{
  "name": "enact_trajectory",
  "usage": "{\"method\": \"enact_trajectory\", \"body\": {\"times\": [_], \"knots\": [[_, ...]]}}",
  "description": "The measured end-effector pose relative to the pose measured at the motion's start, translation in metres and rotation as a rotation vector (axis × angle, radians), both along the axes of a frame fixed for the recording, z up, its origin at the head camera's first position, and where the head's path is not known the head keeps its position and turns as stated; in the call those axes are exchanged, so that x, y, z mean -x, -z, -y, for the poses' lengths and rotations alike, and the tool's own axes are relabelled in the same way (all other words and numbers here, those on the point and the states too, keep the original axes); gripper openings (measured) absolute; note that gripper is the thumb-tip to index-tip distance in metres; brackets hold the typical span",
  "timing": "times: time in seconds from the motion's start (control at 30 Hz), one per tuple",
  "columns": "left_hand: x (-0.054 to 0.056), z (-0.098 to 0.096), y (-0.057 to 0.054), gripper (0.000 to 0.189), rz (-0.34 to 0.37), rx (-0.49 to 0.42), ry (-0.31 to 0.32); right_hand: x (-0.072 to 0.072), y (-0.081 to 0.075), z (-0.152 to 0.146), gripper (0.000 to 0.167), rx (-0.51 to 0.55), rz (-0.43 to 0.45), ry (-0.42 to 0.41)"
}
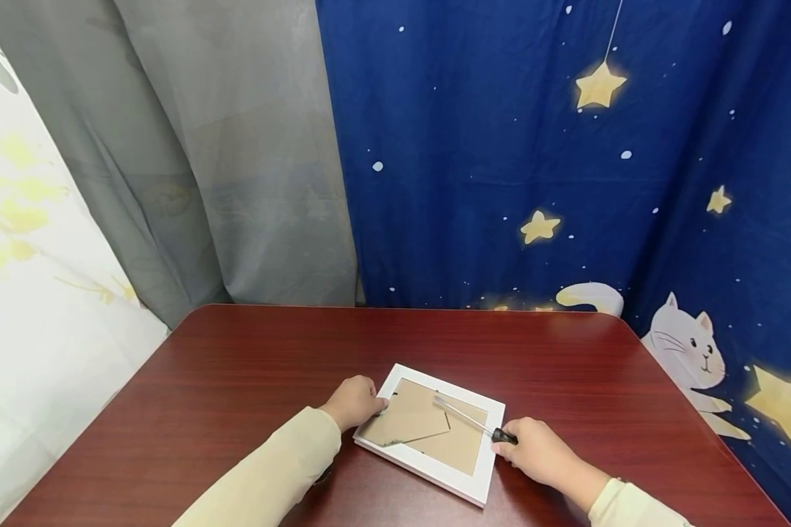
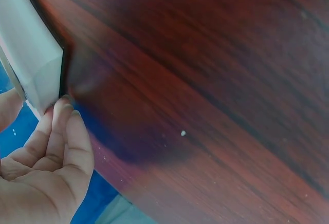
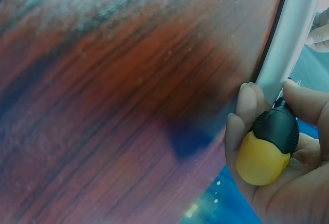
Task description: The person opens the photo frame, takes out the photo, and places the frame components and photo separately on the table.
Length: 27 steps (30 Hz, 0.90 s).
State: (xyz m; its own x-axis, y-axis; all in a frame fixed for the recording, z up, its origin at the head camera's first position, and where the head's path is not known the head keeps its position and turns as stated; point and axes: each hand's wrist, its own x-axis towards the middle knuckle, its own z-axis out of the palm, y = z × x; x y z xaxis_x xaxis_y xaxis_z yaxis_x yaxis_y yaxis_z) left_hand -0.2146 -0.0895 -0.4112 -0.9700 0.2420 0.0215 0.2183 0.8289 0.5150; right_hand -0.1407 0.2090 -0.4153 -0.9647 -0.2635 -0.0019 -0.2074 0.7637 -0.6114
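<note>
Pinching the white picture frame [image 1: 425, 424] with the left hand [image 1: 352, 402]; right of it, gripping the screwdriver [image 1: 503, 436] in the right hand [image 1: 535, 450].

A screwdriver [image 1: 501, 435] overlaps the frame [image 1: 422, 424] from the right.

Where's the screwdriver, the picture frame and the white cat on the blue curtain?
Screwdriver [image 3: 272, 130]: right wrist view, black part of its handle.
Picture frame [image 1: 427, 426]: head view, its brown back.
White cat [image 1: 688, 350]: head view, its head.
</note>
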Motion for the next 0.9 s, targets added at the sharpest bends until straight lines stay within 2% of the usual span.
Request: {"method": "enact_trajectory", "body": {"times": [0.4,0.9], "knots": [[-0.001,-0.003,0.001,0.036,-0.019,0.030,-0.013,0.003,0.000,0.001,0.016,-0.005,-0.002,0.006],[-0.014,-0.001,-0.003,0.032,-0.022,0.017,0.017,0.009,-0.003,0.001,0.013,-0.007,0.037,0.050]]}}
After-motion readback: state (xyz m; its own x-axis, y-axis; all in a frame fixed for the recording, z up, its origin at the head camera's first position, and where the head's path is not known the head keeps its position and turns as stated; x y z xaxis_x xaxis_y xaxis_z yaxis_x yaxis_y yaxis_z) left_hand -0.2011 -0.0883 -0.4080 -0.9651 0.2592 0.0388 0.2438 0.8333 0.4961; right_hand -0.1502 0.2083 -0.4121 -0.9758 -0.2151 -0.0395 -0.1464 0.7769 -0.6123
